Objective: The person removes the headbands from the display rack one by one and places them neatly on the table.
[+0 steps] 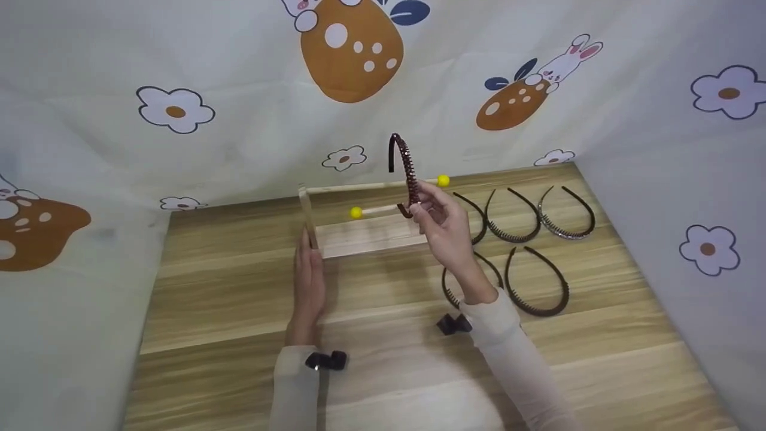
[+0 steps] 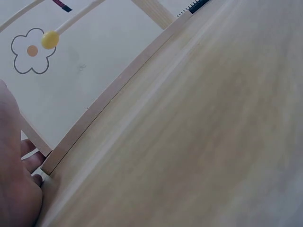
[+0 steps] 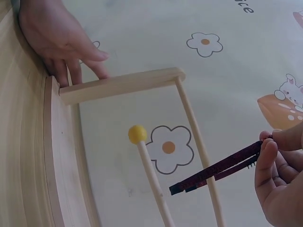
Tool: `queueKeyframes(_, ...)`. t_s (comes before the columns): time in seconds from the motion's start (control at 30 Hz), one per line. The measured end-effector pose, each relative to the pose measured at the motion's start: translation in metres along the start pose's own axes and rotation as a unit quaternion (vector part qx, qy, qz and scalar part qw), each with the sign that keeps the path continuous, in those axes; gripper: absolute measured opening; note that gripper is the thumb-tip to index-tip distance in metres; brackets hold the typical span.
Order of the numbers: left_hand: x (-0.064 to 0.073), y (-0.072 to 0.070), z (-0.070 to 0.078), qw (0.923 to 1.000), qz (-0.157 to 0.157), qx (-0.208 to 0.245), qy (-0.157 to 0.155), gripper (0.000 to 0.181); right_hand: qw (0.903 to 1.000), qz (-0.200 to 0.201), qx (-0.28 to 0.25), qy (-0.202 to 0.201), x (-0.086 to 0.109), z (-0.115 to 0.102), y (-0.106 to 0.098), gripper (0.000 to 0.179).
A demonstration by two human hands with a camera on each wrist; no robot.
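My right hand (image 1: 446, 230) pinches a dark red toothed headband (image 1: 407, 158) near one end, between thumb and fingers. The headband stands upright by the dowels of a wooden rack (image 1: 371, 237); in the right wrist view the band (image 3: 222, 165) overlaps one dowel (image 3: 196, 127). Yellow balls cap the dowel ends, one ball (image 1: 356, 212) on the lower dowel and another ball (image 1: 443, 180) on the upper. Against the rack's left upright (image 1: 308, 218) rests my left hand (image 1: 309, 281), fingers straight, low by the base. Its fingers (image 3: 73, 71) show beside the upright's foot in the right wrist view.
Several dark headbands lie on the wooden table right of the rack, among them a glittery headband (image 1: 565, 233) and a thick brown headband (image 1: 565, 293). My right forearm partly covers one headband (image 1: 446, 281). A patterned cloth (image 1: 251, 143) hangs behind the table.
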State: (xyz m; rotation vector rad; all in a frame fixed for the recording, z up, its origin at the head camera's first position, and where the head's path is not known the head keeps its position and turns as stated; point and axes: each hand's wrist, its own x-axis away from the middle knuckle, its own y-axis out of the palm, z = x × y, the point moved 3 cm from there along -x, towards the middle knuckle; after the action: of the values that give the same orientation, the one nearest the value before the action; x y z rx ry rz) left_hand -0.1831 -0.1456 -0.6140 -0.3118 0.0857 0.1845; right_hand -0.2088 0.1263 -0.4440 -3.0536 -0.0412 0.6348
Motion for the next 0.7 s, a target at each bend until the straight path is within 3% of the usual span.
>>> queueKeyframes(0.33,-0.002,0.0,-0.001,1.0,0.001,-0.001,0.005,0.064,0.9997,0.021,-0.012,-0.001,-0.003,0.001,-0.018,0.039)
queueKeyframes(0.7,-0.001,0.0,-0.002,0.9999,-0.008,0.004,-0.008,0.062,0.999,0.042,-0.003,-0.017,-0.007,0.007,-0.042,0.036)
